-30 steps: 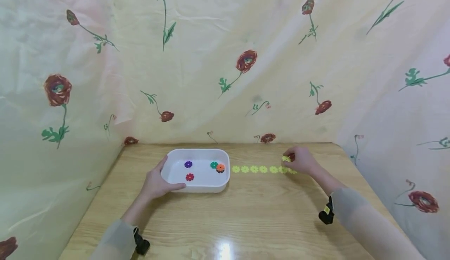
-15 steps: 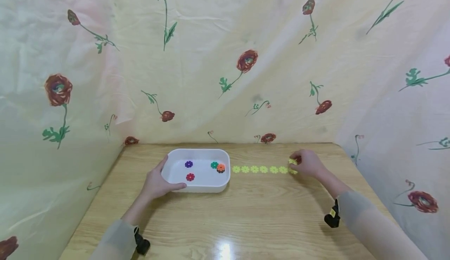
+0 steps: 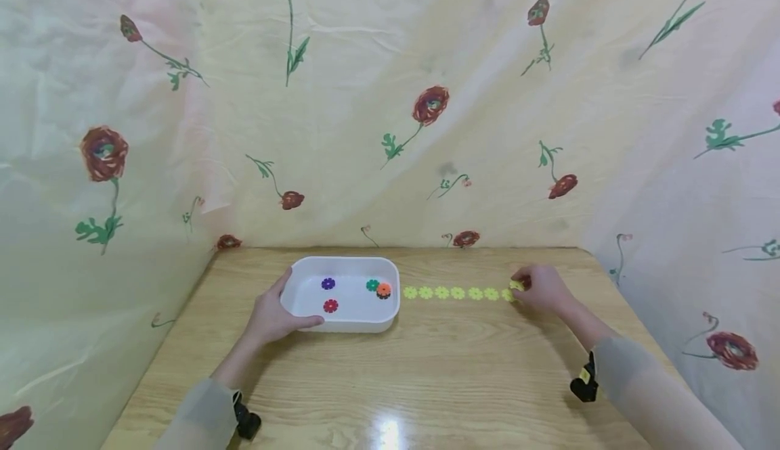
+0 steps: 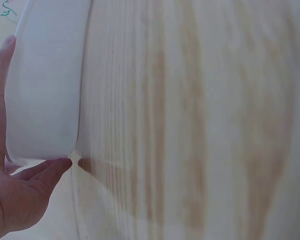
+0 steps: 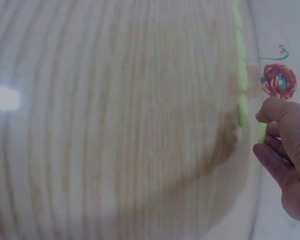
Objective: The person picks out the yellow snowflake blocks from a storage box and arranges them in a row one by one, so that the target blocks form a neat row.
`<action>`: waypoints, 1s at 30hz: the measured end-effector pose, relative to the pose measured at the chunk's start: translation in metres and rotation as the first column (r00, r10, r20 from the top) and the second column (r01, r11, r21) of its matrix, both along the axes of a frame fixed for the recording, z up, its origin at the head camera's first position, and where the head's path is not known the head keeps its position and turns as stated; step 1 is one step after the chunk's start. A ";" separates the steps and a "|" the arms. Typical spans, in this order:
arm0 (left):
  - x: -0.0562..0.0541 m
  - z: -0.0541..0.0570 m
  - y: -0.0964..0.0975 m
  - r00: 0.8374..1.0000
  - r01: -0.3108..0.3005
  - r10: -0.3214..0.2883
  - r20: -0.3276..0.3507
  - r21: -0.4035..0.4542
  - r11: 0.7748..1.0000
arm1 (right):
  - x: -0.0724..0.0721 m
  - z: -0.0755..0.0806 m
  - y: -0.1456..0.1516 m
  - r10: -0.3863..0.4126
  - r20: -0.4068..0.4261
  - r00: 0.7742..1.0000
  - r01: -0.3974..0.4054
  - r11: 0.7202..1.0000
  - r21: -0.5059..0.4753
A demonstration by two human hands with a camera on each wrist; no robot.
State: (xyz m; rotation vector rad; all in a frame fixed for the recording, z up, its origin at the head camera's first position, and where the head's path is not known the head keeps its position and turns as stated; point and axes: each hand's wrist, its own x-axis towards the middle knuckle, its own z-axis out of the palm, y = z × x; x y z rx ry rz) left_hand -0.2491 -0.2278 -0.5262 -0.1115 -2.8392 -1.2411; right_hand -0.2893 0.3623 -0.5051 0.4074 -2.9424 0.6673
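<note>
In the head view, my left hand [image 3: 272,316] grips the left end of a white plastic box [image 3: 350,327], its thumb along the near rim. The left wrist view shows fingers against the box's end wall [image 4: 46,90]. Between thumb and fingers, my right hand [image 3: 544,291] pinches a yellow flower-shaped plastic disc [image 5: 262,132] just above the table. It is at the right end of a straight row of several similar yellow discs [image 3: 458,293]. The fingers partly hide the held disc.
Inside the box lie a purple disc [image 3: 328,283], a red disc [image 3: 330,306], a green disc [image 3: 372,285] and an orange disc [image 3: 384,289] overlapping a dark one. A flower-printed cloth [image 3: 341,132] stands behind the wooden table [image 3: 390,375].
My right hand has moved right and slightly down with the yellow disc, along the row to its right end. My left hand and the box have stayed in place.
</note>
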 end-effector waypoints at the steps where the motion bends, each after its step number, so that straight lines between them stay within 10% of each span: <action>1: 0.000 0.000 0.000 1.000 0.001 -0.001 0.004 0.000 1.000 | 0.001 -0.001 0.001 -0.002 0.004 1.000 0.002 1.000 0.001; 30: -0.002 0.001 0.002 1.000 0.012 -0.011 0.010 -0.013 1.000 | 0.013 -0.015 0.022 -0.047 0.013 0.999 0.046 0.997 0.057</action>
